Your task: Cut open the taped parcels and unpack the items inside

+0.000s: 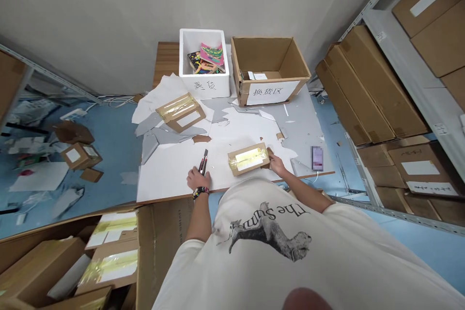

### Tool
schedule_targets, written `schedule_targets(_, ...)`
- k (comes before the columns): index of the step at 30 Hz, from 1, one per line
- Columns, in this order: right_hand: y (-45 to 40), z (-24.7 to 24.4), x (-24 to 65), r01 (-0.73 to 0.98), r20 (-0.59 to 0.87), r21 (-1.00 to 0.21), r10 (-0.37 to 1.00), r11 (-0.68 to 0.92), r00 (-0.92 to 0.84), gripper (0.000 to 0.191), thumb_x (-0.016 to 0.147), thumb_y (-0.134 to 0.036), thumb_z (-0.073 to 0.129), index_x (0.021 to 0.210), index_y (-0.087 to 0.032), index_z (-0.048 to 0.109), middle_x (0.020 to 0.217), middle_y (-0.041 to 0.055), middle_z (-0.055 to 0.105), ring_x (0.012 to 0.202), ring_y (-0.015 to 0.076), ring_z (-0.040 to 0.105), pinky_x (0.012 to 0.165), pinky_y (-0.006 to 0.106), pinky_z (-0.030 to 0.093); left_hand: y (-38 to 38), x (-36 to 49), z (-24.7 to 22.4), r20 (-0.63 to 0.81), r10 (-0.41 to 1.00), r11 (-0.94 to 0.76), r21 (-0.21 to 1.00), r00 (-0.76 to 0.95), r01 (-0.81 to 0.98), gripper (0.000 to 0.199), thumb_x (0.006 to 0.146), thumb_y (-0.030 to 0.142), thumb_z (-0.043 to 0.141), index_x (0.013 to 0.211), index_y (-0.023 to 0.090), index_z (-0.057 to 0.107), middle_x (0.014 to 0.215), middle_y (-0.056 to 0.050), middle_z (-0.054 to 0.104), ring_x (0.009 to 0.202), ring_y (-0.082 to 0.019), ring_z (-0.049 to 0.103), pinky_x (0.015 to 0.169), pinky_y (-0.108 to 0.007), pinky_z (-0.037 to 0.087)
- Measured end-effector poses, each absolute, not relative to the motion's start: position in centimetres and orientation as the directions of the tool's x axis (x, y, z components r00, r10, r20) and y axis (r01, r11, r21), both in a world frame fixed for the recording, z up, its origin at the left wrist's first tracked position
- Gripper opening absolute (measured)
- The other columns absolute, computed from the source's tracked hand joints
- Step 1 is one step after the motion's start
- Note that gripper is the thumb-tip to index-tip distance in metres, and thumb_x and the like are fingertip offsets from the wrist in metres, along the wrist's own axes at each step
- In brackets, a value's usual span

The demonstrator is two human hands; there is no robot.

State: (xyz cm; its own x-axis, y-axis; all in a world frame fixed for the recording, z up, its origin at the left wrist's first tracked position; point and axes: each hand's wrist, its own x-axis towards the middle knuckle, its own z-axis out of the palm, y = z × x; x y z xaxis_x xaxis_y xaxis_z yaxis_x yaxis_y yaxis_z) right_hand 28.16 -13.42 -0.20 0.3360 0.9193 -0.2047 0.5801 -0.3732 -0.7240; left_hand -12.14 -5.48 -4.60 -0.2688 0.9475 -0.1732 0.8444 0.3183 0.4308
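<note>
My left hand (198, 179) is closed round a red and black utility knife (203, 163), low over the table's front edge, the blade end pointing away from me. A small cardboard box (248, 159), wrapped in yellowish tape with a white label, lies in front of my body. At its right end, my right hand (277, 164) grips a brown cardboard flap; some of the fingers are hidden. Farther back on the left rests another taped cardboard box (180, 112) with a white label.
A white foam box (205, 86) with colourful books stands at the back, beside an open carton (273, 92). A phone (317, 159) lies on the right of the table (163, 177). Boxes fill the shelf (385, 53) at right and a large carton (156, 247) at lower left.
</note>
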Motion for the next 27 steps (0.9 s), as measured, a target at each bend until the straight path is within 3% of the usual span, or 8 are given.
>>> schedule_targets(4, -12.8, 1.2, 29.1, 0.507, -0.135, -0.742, 0.839, -0.439, 0.528, 0.047, 0.095, -0.029, 0.046, 0.123, -0.019, 0.082, 0.125, 0.0156, 0.084, 0.119, 0.0310, 0.077, 0.112, 0.050, 0.061, -4.8, -13.8, -5.0, -0.375, 0.847, 0.528, 0.520, -0.376, 0.671, 0.054, 0.093, 0.047, 0.073, 0.135, 0.014, 0.068, 0.121, -0.022, 0.075, 0.117, -0.042, 0.071, 0.102, -0.058, 0.057)
schedule_targets(8, -10.6, 3.8, 27.1, 0.452, -0.037, -0.834, 0.850, -0.316, 0.526, 0.041, 0.100, -0.037, 0.048, 0.117, -0.020, 0.081, 0.126, 0.0169, 0.082, 0.118, 0.0315, 0.075, 0.112, 0.049, 0.060, -3.7, -10.2, -3.9, -0.395, 0.827, 0.560, 0.641, -0.401, 0.525, 0.047, 0.109, 0.053, 0.045, 0.129, 0.019, 0.070, 0.096, -0.007, 0.073, 0.092, -0.028, 0.071, 0.086, -0.043, 0.061)
schedule_targets(10, -9.2, 5.0, 24.8, 0.353, -0.111, -0.891, 0.889, -0.287, 0.443, 0.039, 0.101, -0.044, 0.055, 0.122, -0.021, 0.080, 0.127, 0.0148, 0.081, 0.120, 0.0299, 0.075, 0.113, 0.047, 0.060, -4.0, -7.4, -2.2, -0.329, 0.880, 0.469, 0.710, -0.342, 0.525, 0.051, 0.110, 0.056, 0.044, 0.132, 0.019, 0.071, 0.100, -0.006, 0.074, 0.091, -0.025, 0.071, 0.086, -0.040, 0.061)
schedule_targets(13, -7.4, 6.4, 21.2, 0.091, -0.282, -0.948, 0.938, -0.304, 0.200, 0.055, 0.100, -0.054, 0.070, 0.148, -0.027, 0.069, 0.127, 0.0099, 0.080, 0.114, 0.0265, 0.077, 0.101, 0.043, 0.066, -5.7, -4.3, 1.1, -0.158, 0.987, 0.116, 0.838, 0.033, 0.534, 0.045, 0.108, 0.056, 0.059, 0.133, 0.023, 0.077, 0.112, -0.009, 0.078, 0.101, -0.027, 0.073, 0.095, -0.042, 0.062)
schedule_targets(17, -5.9, 7.1, 20.0, -0.124, -0.390, -0.913, 0.921, -0.388, -0.006, 0.070, 0.100, -0.062, 0.072, 0.161, -0.033, 0.054, 0.101, 0.0010, 0.078, 0.072, 0.0202, 0.073, 0.071, 0.038, 0.068, -7.0, -3.3, 3.6, 0.003, 0.976, -0.127, 0.816, 0.216, 0.564, 0.053, 0.105, 0.048, 0.070, 0.154, 0.028, 0.071, 0.145, -0.014, 0.073, 0.136, -0.035, 0.067, 0.117, -0.052, 0.055)
schedule_targets(21, -4.6, 8.3, 22.8, 0.450, -0.321, -0.864, 0.936, -0.228, -0.142, 0.053, 0.108, -0.045, 0.066, 0.158, -0.028, 0.061, 0.098, 0.0032, 0.080, 0.074, 0.0221, 0.074, 0.078, 0.036, 0.063, -5.7, -3.7, 2.3, -0.119, 0.957, -0.050, 0.831, 0.264, 0.555, 0.113, 0.093, 0.052, 0.085, 0.185, 0.026, 0.024, 0.173, -0.020, 0.054, 0.143, -0.037, 0.066, 0.111, -0.051, 0.059)
schedule_targets(24, -3.3, 9.5, 23.8, 0.817, -0.327, -0.562, 0.872, 0.131, -0.364, 0.038, 0.108, -0.033, 0.066, 0.144, -0.025, 0.072, 0.113, 0.0112, 0.085, 0.101, 0.0301, 0.080, 0.093, 0.037, 0.058, -4.5, -3.9, 1.1, -0.265, 0.906, 0.059, 0.851, 0.329, 0.522, 0.123, 0.091, 0.051, 0.085, 0.187, 0.032, 0.011, 0.172, -0.019, 0.057, 0.123, -0.032, 0.078, 0.099, -0.044, 0.063)
schedule_targets(27, -2.2, 9.8, 23.1, 0.871, -0.369, -0.378, 0.811, 0.315, -0.454, 0.031, 0.106, -0.035, 0.070, 0.134, -0.023, 0.077, 0.104, 0.0140, 0.085, 0.102, 0.0324, 0.080, 0.094, 0.039, 0.056, -3.8, -3.9, 0.7, -0.277, 0.895, 0.054, 0.845, 0.350, 0.532, 0.120, 0.091, 0.050, 0.086, 0.186, 0.036, 0.014, 0.175, -0.016, 0.055, 0.117, -0.029, 0.079, 0.100, -0.043, 0.063)
